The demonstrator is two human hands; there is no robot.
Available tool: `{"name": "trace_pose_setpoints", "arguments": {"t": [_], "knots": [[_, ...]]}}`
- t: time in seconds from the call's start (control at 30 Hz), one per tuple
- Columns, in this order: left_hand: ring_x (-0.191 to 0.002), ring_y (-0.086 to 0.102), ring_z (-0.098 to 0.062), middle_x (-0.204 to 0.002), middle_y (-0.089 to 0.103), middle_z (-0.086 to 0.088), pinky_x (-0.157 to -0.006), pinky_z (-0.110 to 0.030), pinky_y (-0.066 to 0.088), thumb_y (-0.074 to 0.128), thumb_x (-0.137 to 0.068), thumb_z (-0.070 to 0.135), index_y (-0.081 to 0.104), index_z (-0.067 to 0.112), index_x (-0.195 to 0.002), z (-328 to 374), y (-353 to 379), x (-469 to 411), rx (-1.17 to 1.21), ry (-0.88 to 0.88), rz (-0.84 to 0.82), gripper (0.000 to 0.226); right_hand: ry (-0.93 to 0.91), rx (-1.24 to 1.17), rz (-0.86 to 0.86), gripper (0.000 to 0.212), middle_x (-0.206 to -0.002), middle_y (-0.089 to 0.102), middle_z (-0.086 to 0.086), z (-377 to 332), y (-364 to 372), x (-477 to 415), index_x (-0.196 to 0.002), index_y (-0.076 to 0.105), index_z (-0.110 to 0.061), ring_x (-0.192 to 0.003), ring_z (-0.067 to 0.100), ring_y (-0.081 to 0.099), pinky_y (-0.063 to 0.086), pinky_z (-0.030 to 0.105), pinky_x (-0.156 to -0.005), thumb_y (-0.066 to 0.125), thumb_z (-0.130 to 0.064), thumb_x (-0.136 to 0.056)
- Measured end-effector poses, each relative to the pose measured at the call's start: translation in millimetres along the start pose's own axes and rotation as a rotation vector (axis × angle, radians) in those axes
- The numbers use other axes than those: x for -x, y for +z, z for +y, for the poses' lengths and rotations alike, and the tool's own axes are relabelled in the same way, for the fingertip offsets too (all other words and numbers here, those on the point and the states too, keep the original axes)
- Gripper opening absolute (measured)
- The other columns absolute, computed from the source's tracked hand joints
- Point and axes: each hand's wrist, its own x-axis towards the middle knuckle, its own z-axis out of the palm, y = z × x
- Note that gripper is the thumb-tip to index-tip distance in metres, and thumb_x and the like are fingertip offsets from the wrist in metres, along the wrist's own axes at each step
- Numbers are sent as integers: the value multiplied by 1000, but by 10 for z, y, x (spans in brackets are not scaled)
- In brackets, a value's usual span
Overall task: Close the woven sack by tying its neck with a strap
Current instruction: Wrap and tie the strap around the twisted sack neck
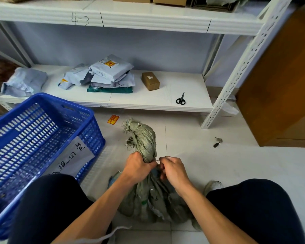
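- Pale floor tiles (218, 164) filled the near part of the scene, with a white metal rack (165, 101) standing at the far side against a bluish wall.
- Between the person's knees, a grey-green woven sack (153, 196) sat on the floor, its body bulging near the camera and its gathered neck (144, 138) leaning away toward the rack, frayed at the tip.
- The left hand (136, 167) was closed in a fist around the neck at its narrowest point.
- The right hand (173, 170) was just beside it on the right, fingers curled tight and pinching a thin pale strap (157, 161) — the short length showing ran between the two hands at the neck.
- Whether the strap was already knotted could not be told; the hands hid that spot.
- A blue plastic basket (42, 134) stood tilted on the left, touching the person's left knee, with a handwritten paper sheet (72, 157) lying inside it.
- On the rack's low shelf lay a pile of grey mailing bags (111, 73), a small brown box (150, 81) to their right, and black scissors (181, 99) near the shelf's front edge — well apart from the sack.
- An orange sticker (113, 119) lay on the floor just beyond the sack's tip.
- A loose pale cord (111, 234) lay at the near edge, by the left forearm.
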Motion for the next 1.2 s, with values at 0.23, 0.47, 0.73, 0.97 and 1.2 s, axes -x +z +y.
{"name": "trace_pose_setpoints", "arguments": {"t": [0.23,0.47,0.73,0.97,1.2], "knots": [[-59,63,-19,-66,67,-1,-54,-35,57,74,-75,38,65,12,-65,-7,-29,2,5,-26,-9,30,20,-49,-47,34,-44,46,2,34,-33,-38,-57,55,-16,-45,24,51,45,36,-62,55,-21,-90],[-60,56,-11,-66,61,10,-50,-22,42,84,-72,45,59,21,-68,-106,-44,50,-61,-3,-167,35,-5,-93,-100,30,-57,55,9,9,-156,-33,-72,60,-7,-53,22,54,48,33,-58,50,-18,-99],[-86,70,-10,-91,75,6,-83,-37,58,74,-86,23,72,16,-95,-154,29,36,100,19,-172,11,3,-137,-92,34,-62,56,9,-1,-147,-7,-77,59,-8,-52,20,54,48,33,-55,47,-26,-103],[-99,73,-19,-102,79,-1,-93,-35,55,74,-88,11,73,12,-106,-116,76,121,562,-181,-344,18,4,-118,-103,39,-61,59,9,23,-161,-26,-75,59,-10,-51,22,56,48,31,-54,45,-31,-105],[-100,70,-6,-102,78,5,-80,-17,47,72,-91,21,73,14,-105,-60,81,110,699,-330,-413,16,-49,264,6,40,-61,63,3,124,-215,-146,-74,61,-13,-49,18,61,53,37,-66,47,-41,-100]]}}
